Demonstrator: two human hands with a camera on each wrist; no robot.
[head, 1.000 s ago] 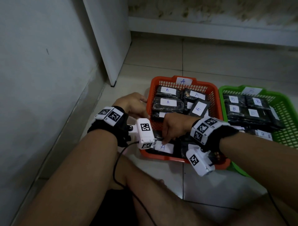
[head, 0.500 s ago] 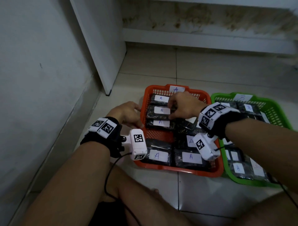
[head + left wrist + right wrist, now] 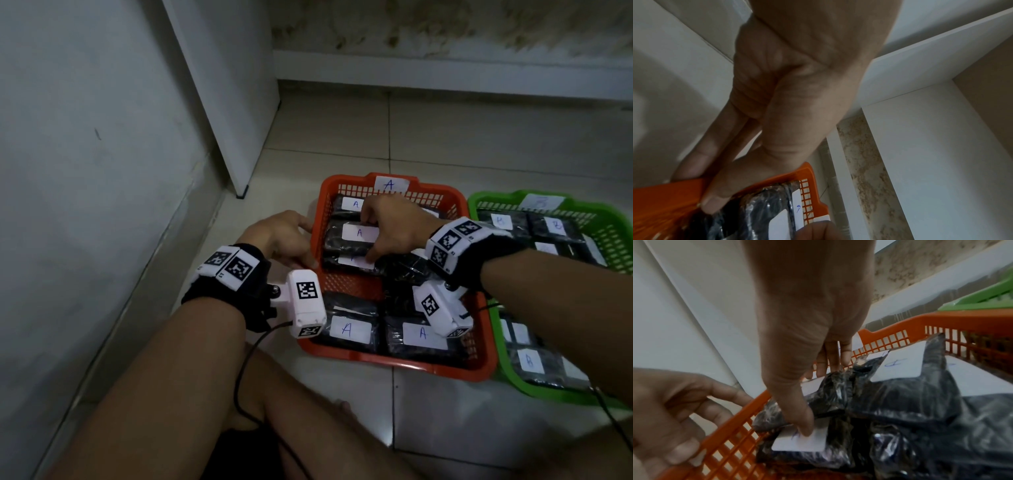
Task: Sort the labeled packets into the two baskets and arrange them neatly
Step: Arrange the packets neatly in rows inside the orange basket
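Two baskets nearly sorted; A packets in orange basket, B packets in green basket; right hand pinches A packet, squaring stack; left hand grips orange rim; tidying remains.

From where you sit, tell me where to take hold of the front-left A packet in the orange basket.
Grip the front-left A packet by its two short ends, coming straight down from above. It lies flat, label up, close to the orange basket front wall and beside another packet, so its long sides look crowded. The bare mesh behind it probably leaves room for fingers there too.
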